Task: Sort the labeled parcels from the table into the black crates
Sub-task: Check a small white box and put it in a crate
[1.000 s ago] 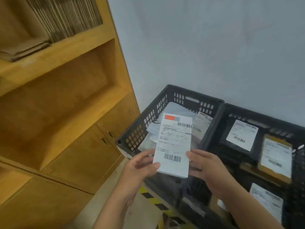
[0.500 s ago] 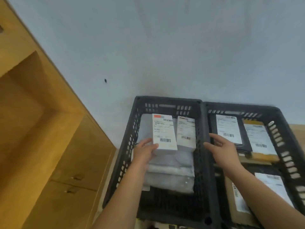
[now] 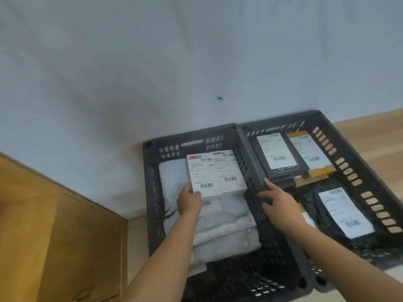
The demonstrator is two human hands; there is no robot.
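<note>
Parcel (image 3: 204, 175) — white box, printed label face up.

Location: far half of the left crate (image 3: 150, 192), lying on soft white bags (image 3: 218, 227). Its right edge runs alongside a second white box (image 3: 230, 171) of like make; whether the two quite touch cannot be told.

Orientation: long axis runs near to far. Red header strip at the far end, large barcode at the near end, so the label reads upright from the near side.

Left hand (image 3: 188, 202): grip closed on the near left corner of the parcel, fingers curled about the edge.

Right hand (image 3: 277, 203): fingers straight and spread, holding nothing, over the wall shared by the two crates. Contact with the rim not discernible.

Right crate (image 3: 349, 168): black flat parcel (image 3: 281, 162) and brown parcel (image 3: 309, 149) at the far end, black bag (image 3: 340, 214) nearer, each labelled.

Hazards, as judged:
- The bedding of bags is soft and uneven — on release the box may tilt or slide toward the near side.
- A sideways push while settling could shove the neighbouring box against the crate wall.
- A barcode on the bag just under the near edge is partly covered and may end up hidden altogether.
</note>
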